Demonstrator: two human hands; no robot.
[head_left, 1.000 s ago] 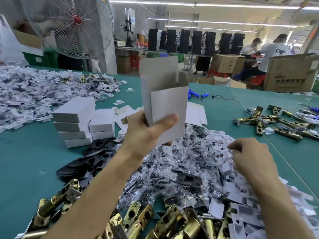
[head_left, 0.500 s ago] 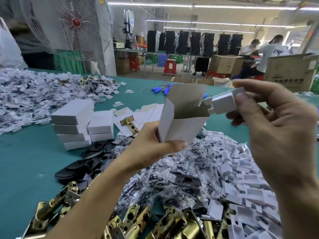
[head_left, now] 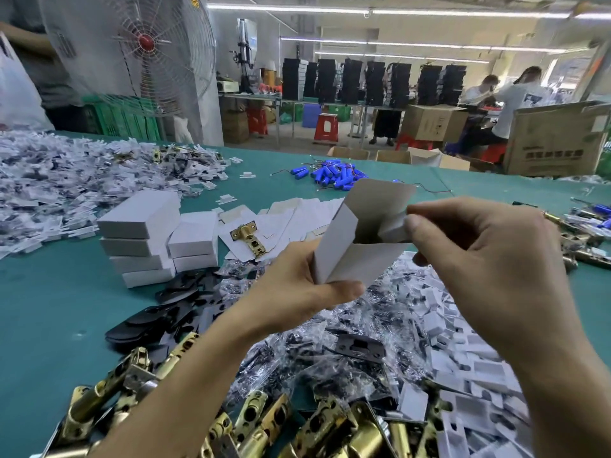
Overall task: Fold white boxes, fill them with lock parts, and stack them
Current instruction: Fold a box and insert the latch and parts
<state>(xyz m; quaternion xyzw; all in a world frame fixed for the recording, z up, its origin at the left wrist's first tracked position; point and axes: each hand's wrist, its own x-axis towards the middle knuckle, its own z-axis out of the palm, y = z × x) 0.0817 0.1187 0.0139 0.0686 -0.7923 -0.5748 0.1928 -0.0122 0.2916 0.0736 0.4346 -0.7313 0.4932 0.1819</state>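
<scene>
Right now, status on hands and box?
Left hand grips open white box. Right hand pinches white insert at its mouth. Top flap up, nothing blocking.

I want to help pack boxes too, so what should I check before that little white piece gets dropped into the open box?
1. Open white cardboard box held firmly: ok, the left hand grips its lower end.
2. Box mouth open: ok, the top flap stands up at the back.
3. Small white insert piece lined up: ok, the right hand pinches it right at the mouth.
4. Box bottom closed: cannot tell, the left hand hides it.
5. Room inside: cannot tell, the inside is dark.
6. Stack of closed white boxes standing neatly: ok.
</scene>
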